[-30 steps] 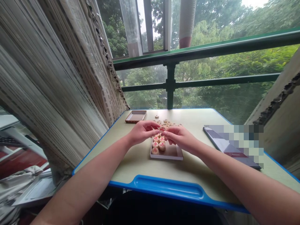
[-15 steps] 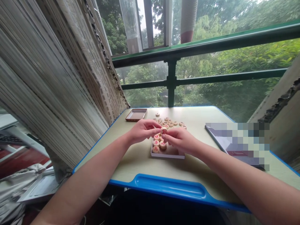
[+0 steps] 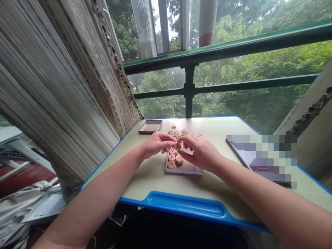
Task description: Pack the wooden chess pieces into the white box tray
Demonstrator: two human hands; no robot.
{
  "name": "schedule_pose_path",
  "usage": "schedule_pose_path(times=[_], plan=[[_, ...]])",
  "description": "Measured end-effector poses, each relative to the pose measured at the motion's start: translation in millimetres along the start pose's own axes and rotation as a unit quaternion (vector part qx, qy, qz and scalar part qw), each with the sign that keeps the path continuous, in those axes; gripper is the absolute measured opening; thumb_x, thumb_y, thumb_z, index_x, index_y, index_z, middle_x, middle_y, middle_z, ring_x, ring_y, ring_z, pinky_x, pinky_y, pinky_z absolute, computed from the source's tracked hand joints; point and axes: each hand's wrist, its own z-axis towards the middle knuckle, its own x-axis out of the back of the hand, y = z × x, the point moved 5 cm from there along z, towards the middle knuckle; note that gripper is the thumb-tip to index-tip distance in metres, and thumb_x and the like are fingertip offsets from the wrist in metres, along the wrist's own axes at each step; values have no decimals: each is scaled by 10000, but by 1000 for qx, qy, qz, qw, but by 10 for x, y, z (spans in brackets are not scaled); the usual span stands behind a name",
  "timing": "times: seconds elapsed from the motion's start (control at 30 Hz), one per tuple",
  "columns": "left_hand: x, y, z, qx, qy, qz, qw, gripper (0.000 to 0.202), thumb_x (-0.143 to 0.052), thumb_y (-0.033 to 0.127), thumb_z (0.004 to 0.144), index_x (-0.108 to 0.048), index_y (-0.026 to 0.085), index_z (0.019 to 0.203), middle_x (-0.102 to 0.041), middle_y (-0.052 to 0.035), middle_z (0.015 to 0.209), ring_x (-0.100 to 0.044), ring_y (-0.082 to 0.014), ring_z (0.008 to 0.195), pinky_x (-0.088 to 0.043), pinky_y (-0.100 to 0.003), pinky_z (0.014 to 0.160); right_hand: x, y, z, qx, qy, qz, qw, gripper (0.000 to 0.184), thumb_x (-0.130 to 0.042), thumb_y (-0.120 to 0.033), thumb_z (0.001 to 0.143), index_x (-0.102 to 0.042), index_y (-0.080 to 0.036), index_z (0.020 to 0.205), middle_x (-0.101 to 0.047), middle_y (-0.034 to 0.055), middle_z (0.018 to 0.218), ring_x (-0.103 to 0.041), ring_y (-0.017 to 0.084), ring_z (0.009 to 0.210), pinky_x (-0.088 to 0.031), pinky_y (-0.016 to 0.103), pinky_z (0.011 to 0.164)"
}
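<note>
A round wooden Chinese chess piece (image 3: 178,146) with a red character is raised just above the far part of a shallow white-edged box (image 3: 190,171). The fingertips of my left hand (image 3: 159,143) pinch it at its left edge. My right hand (image 3: 197,148) has its index fingertip at the top of the piece and the thumb near its lower edge. Below, in the box's left side, several red-marked pieces (image 3: 171,157) lie face up in columns. The box's far end is partly hidden by my hands.
Behind my hands, several loose chess pieces (image 3: 176,132) lie scattered, with a lone piece (image 3: 173,126) farther back. A brown box lid (image 3: 150,127) rests at the far left. A dark-edged tablet-like object (image 3: 249,155), partly blurred, lies right. The table (image 3: 129,173) has a blue rim.
The held piece has been turned, so its red character now faces me upright, and it sits slightly lower. My right hand's fingers have shifted up and spread around the piece. My left hand barely moved.
</note>
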Motion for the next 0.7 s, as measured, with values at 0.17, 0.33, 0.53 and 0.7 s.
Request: schedule_pose_path(times=[0.17,0.33,0.53,0.7], plan=[[25,-30,20,-9,2,59,998,230,-656,298,668,-678,91,767,-569,-9,558,-463,-76,506,-358,-208,477,29,-15,2,-8,-17,-16,1000,161,-544,-309,802,-570,-199,917,-603,21,745,-513,118,616,-347,229,559],[155,-27,56,-43,97,217,970,207,-596,311,697,-642,113,657,-562,2,575,-451,-88,548,-353,-215,524,21,-12,13,-23,-71,-27,997,137,-603,-317,733,-576,-199,796,-594,19,728,-494,121,609,-324,233,545],[205,-78,86,-38,112,252,960,235,-582,333,700,-648,110,671,-512,17,546,-407,-84,531,-321,-210,505,15,45,2,-60,-182,-9,982,150,-638,-323,663,-583,-207,742,-560,-15,634,-418,94,504,-257,226,473],[194,-122,94,-14,94,251,963,227,-576,325,696,-649,111,681,-473,31,528,-379,-79,517,-302,-214,503,72,99,-4,-83,-237,-25,968,131,-638,-257,618,-603,-215,738,-574,-8,647,-439,105,518,-261,226,460]])
